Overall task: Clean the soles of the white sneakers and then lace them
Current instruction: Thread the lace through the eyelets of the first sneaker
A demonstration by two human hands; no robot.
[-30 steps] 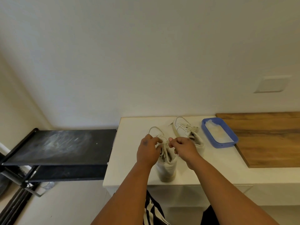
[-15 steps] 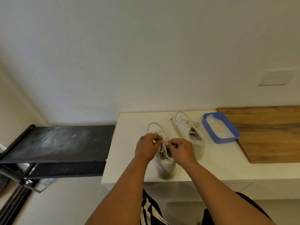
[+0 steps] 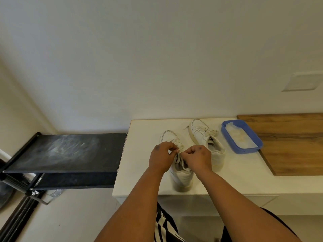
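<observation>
Over near sneaker | both hands pinch its lace

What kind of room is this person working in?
Probably a home entryway or hallway. A black shoe rack stands beside a low white cabinet against a plain wall, and a pair of white sneakers sits on the cabinet.

I stand at a white counter set against the wall. Directly on it sit two white sneakers: the near sneaker close to the front edge, the far sneaker just beside it, further back. To their right a blue plastic tray holds something pale, perhaps a damp cloth. A wooden board covers the counter's right part, the tray's corner overlapping it.
</observation>
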